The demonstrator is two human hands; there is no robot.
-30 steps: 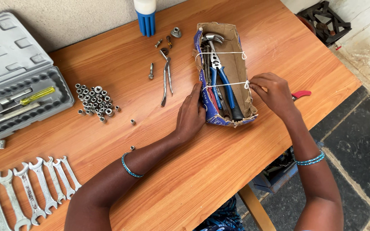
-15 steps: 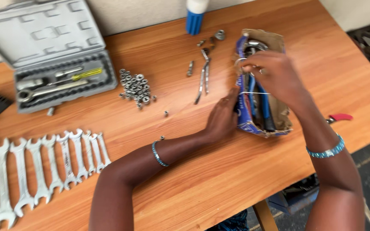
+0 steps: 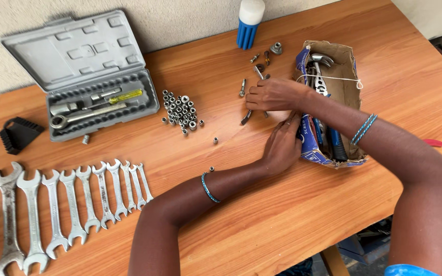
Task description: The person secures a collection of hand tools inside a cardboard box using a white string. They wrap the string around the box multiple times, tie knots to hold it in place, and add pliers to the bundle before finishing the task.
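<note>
A torn cardboard box (image 3: 341, 52) lies on the wooden table (image 3: 262, 214), holding a hammer (image 3: 323, 59) and blue-handled tools, with white string (image 3: 333, 78) across it. My left hand (image 3: 282, 145) presses against the box's left side. My right hand (image 3: 274, 94) has crossed over the box to its left. Its fingers are curled over a slim metal tool (image 3: 245, 118) whose ends stick out from under the hand.
Small bits and a nut (image 3: 275, 49) lie behind my right hand, near a blue-and-white bottle (image 3: 249, 23). To the left are a cluster of sockets (image 3: 180, 112), an open grey socket case (image 3: 78, 76), a black holder (image 3: 19, 134) and a row of wrenches (image 3: 67, 204). A red handle (image 3: 433, 143) lies at the right edge.
My right hand left the box's right side, passed over the box and came down on the loose tools to its left. My left hand stayed against the box. The view shifted left.
</note>
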